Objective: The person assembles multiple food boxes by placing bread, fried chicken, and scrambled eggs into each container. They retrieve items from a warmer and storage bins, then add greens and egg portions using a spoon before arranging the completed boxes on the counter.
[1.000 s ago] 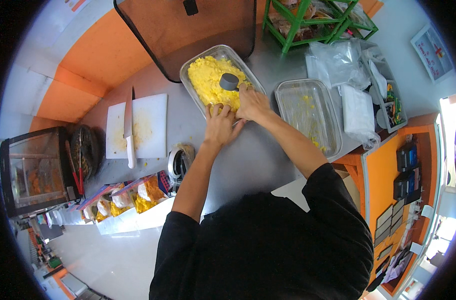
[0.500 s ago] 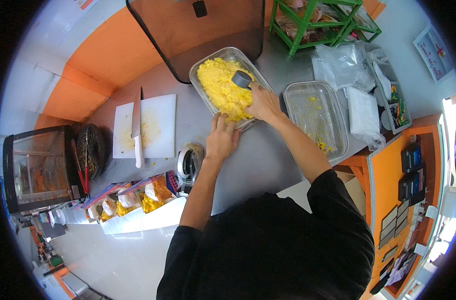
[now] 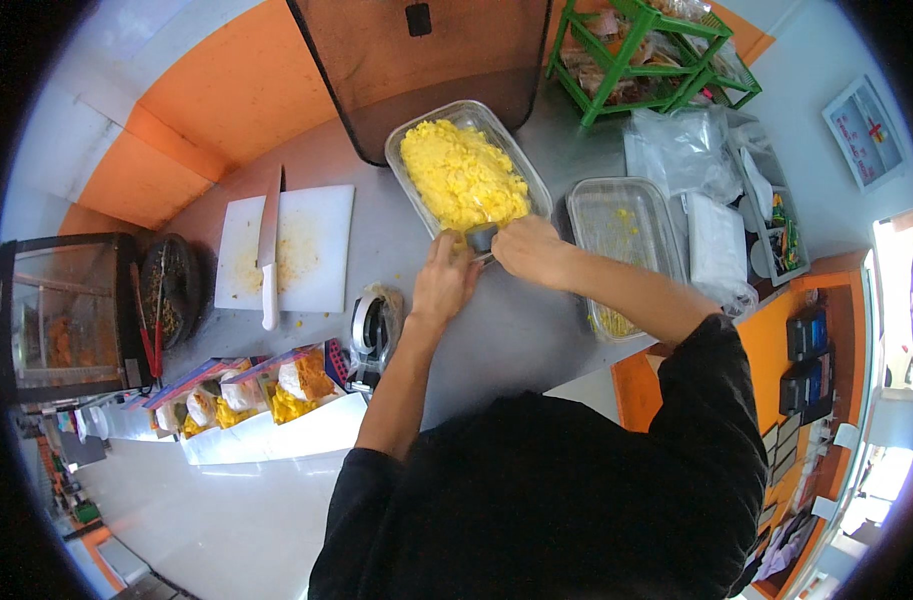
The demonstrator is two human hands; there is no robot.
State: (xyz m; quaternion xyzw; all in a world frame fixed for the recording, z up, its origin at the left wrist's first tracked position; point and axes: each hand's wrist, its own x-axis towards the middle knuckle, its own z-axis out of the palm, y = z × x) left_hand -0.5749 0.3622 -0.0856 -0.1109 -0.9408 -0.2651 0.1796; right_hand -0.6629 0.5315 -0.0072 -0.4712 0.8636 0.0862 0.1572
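Note:
A clear rectangular plastic tray point(image 3: 395, 165) on the metal counter holds a heap of yellow scrambled egg point(image 3: 464, 172). My right hand point(image 3: 528, 250) is closed on a dark grey scoop point(image 3: 481, 237) at the tray's near end, beside the egg. The scoop's handle is hidden in my fist, and I cannot tell how full it is. My left hand point(image 3: 443, 282) grips the near left rim of the tray, its fingers bent over the edge close to the scoop.
To the right is a second tray point(image 3: 579, 215) with egg scraps. Left lie a knife point(image 3: 269, 240) and white cutting board point(image 3: 321, 235). Filled food packs point(image 3: 294, 385) stand near left, by a black-and-silver round item point(image 3: 371, 325). Plastic bags point(image 3: 718, 240) and a green rack point(image 3: 621, 70) are far right.
My right hand has drawn the scoop from over the egg down to the tray's near edge. My left hand has stayed on the rim. The whole view has shifted slightly.

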